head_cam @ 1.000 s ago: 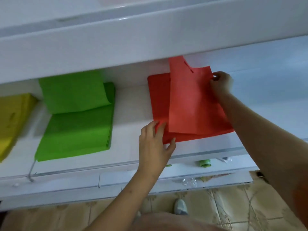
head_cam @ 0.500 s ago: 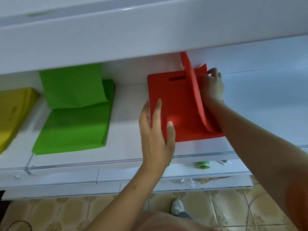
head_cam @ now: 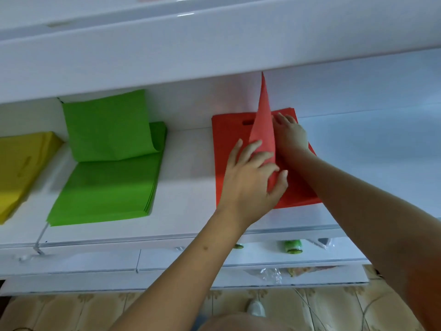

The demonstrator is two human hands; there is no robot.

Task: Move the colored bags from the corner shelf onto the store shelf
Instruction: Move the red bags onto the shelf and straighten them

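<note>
Hands both on the red bag stack (head_cam: 229, 149), which lies flat on the white store shelf (head_cam: 186, 163). Left hand (head_cam: 250, 177) holds the lower edge of the lifted top red bag (head_cam: 263, 130) — fingers spread over its left face, thumb curled round the edge on the right side. That bag stands nearly on edge, its point rising away from the grip toward the shelf board above (head_cam: 214, 51). Right hand (head_cam: 290, 134) sits just right of the lifted bag, beyond the left grip, fingers extended flat and pressing on the stack below — not wrapped round anything. Right forearm crosses the stack's right half.

Handle cutout of the stack shows just left of the lifted bag, past the left fingertips.

Well left of the grip: green bag stack (head_cam: 107, 189) on the same shelf, its top bags curled up and leaning against the back wall. Further left, at the frame edge, yellow bag stack (head_cam: 21, 168).

Below the grip, on a lower shelf (head_cam: 179, 256): a green cap or lid (head_cam: 293, 247), some clear plastic wrap (head_cam: 272, 274). Tiled floor (head_cam: 95, 311) under that, one shoe (head_cam: 256, 308) visible.
</note>
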